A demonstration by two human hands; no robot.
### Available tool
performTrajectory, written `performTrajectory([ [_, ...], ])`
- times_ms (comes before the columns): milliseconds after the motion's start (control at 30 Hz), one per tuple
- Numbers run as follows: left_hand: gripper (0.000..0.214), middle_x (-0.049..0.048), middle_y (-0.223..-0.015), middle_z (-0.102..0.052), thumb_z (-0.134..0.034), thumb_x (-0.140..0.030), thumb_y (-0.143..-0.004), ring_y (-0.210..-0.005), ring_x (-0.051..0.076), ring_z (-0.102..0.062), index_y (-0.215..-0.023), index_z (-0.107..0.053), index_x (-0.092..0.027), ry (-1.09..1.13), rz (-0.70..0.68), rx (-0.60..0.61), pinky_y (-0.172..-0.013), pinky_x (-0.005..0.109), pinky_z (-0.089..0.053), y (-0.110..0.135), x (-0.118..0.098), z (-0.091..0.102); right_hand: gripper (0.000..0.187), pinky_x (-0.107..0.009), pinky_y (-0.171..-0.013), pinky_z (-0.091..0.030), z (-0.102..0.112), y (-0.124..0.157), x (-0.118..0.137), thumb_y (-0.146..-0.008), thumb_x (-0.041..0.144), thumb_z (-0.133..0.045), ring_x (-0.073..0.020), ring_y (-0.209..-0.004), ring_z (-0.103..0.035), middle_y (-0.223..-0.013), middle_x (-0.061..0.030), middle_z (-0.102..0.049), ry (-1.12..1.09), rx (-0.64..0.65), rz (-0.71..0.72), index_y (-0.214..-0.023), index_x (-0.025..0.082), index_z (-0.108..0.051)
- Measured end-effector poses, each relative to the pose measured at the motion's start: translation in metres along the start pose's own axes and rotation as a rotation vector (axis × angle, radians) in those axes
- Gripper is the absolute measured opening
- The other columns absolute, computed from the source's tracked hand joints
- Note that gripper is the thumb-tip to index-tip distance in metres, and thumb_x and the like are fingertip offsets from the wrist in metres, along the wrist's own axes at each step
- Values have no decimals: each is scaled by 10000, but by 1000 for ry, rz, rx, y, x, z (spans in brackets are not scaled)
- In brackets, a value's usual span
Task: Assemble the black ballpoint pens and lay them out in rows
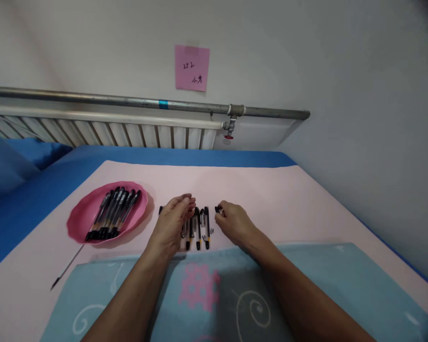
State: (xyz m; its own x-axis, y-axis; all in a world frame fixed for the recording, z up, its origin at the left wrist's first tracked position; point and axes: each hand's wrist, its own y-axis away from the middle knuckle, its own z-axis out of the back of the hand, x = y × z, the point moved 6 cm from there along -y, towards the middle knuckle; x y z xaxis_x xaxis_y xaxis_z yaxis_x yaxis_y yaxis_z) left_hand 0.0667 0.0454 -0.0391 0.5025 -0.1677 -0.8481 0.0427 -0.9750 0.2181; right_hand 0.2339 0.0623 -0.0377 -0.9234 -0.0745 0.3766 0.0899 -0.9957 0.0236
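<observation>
My left hand (173, 222) hovers over a row of black pens (199, 227) lying on the pink sheet (271, 199), its fingers curled together; what they hold, if anything, is hidden. My right hand (233, 222) sits just right of the row and pinches a small black pen cap (217, 209) between thumb and forefinger. Tiny loose parts (211, 231) lie beside the pens. To the left, a pink plate (79, 219) holds several more black pens (114, 213).
A thin pen refill (67, 267) lies on the sheet below the plate. A light blue towel (306, 294) covers the near edge under my forearms. Behind are a blue mattress (39, 190), a radiator (128, 134), a pipe and a pink sticky note (191, 68).
</observation>
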Motion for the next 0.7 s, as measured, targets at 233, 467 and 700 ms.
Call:
performTrajectory([
  [233,216,81,-859,-637,-647,-262,-683,-805,165,-606,-839,-602,-120,14,31,-16,-728,290,-450,-1,-10,5,253,-221,-628,-363,-4,1,-1,-773,226,-454,-145,-730,-566,-824,-70,-662,-189,63,14,-908,140,-650],
  [467,167,68,-771,-639,-613,-179,-687,-689,148,-615,-839,-604,-109,-28,-138,-162,-622,256,-476,-10,-54,42,254,-214,-634,-385,-11,0,1,-772,217,-466,-133,-699,-576,-772,-49,-667,-250,67,47,-933,146,-648],
  [700,77,37,-693,-630,-574,-104,-675,-666,149,-611,-745,-587,-134,-23,-226,-341,-621,263,-499,-15,-89,93,268,-211,-638,-390,-12,1,5,-768,215,-464,-137,-712,-581,-796,-51,-668,-219,53,62,-965,155,-636],
])
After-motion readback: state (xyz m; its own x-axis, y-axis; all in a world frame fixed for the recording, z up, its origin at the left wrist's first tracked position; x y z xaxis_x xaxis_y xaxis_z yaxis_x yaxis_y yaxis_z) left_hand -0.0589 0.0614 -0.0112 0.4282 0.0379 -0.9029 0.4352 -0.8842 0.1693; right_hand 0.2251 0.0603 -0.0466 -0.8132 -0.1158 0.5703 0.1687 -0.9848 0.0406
